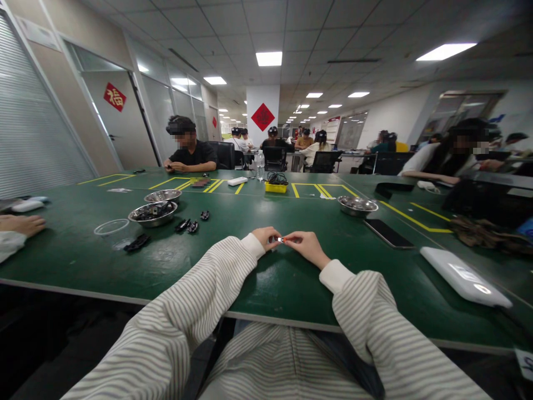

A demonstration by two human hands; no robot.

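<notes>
Just above the green table (pixel 233 266), my left hand (pixel 266 238) pinches a small bright part (pixel 280 239), whitish with some dark at its edge. The fingers of my right hand (pixel 307 246) close on the same piece from the other side, with a spot of orange at their tips. Its exact kind is too small to make out. Left of my hands lie several small black parts (pixel 192 226). Beyond them, a metal bowl (pixel 153 221) holds more black pieces.
A clear plastic tub (pixel 112 233) and a second metal bowl (pixel 163 194) stand left. Rightward are another bowl (pixel 357 208), a phone (pixel 389 233) and a white power bank (pixel 464 278). A yellow box (pixel 275 188) with cables and a bottle (pixel 260 165) sit ahead. A person's hand (pixel 25 225) rests at left.
</notes>
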